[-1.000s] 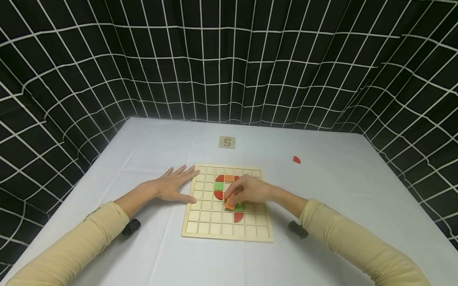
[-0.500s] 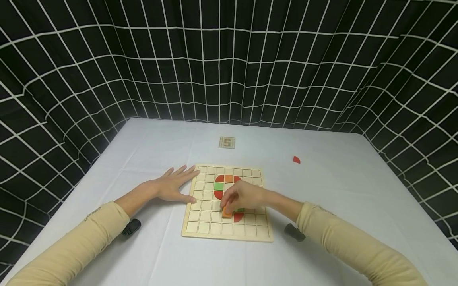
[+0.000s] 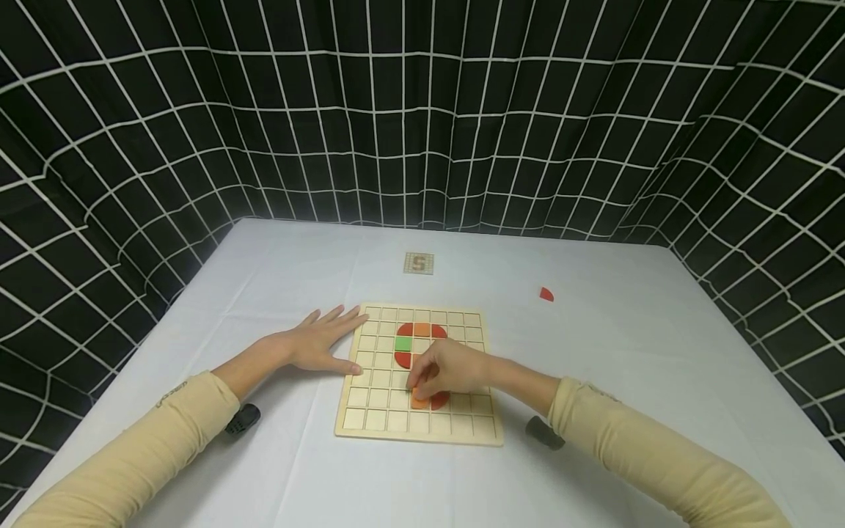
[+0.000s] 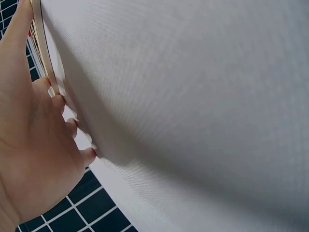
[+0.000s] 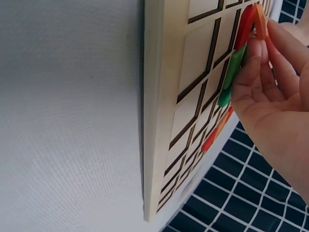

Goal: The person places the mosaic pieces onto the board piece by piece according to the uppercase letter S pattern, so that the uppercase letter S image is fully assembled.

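A wooden grid board [image 3: 376, 419] lies on the white table, with red, green and orange tiles in some of its cells. My right hand [image 3: 455, 367] is over its lower middle, fingertips and thumb pinching an orange square tile [image 3: 419, 400]. That tile sits just left of a red quarter-round tile [image 3: 440, 400]. In the right wrist view the orange tile [image 5: 260, 21] stands out at the fingertips, beside a green tile [image 5: 234, 67]. My left hand [image 3: 317, 348] rests palm down with fingers spread, thumb and fingertips on the board's left edge.
Behind the board lies a small card [image 3: 419, 263] with an S-shaped pattern. A loose red quarter-round tile [image 3: 546, 294] is on the table at the right. Dark devices [image 3: 243, 419] sit beneath both wrists. A black gridded curtain [image 3: 396, 132] surrounds the table.
My right hand has moved the orange tile toward the board's front edge, and the tile now lies lower, next to the red quarter-round tile. The left hand has stayed put.
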Demonstrator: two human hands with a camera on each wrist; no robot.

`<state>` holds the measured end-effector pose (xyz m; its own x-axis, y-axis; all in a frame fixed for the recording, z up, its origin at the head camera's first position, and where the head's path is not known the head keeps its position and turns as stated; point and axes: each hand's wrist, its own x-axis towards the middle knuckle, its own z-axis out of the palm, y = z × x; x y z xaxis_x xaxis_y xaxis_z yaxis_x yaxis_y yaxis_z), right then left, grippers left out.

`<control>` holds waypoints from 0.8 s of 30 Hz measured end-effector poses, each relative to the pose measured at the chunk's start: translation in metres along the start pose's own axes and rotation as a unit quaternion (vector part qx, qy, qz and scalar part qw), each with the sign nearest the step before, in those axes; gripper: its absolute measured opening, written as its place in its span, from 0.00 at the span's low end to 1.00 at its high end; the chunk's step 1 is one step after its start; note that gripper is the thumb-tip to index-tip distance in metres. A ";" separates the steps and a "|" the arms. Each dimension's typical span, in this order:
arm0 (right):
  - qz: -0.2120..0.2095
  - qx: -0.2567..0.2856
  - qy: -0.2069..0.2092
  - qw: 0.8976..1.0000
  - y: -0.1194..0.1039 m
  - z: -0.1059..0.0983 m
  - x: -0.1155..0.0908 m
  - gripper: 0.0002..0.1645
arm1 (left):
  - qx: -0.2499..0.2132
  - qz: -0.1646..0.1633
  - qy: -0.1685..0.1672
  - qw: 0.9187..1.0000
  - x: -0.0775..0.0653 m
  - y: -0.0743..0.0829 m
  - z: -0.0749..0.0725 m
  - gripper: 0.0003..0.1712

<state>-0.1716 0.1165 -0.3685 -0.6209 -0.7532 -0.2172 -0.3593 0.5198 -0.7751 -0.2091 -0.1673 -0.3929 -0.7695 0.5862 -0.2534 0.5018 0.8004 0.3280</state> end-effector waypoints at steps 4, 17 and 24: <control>-0.010 -0.009 0.000 1.000 -0.001 0.000 0.000 0.06 | -0.001 0.002 0.000 1.000 0.000 0.000 0.000 0.59; -0.026 -0.031 0.013 0.999 0.003 -0.004 0.000 0.05 | 0.000 0.004 -0.001 1.000 0.001 0.000 -0.001 0.59; 0.001 0.000 0.022 1.000 0.008 -0.009 -0.001 0.05 | -0.002 0.006 0.000 1.000 -0.001 0.001 -0.002 0.59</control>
<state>-0.1804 0.1250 -0.3692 -0.6515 -0.7336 -0.1937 -0.3580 0.5223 -0.7740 -0.2085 -0.1675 -0.3906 -0.7638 0.5953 -0.2495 0.5087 0.7931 0.3350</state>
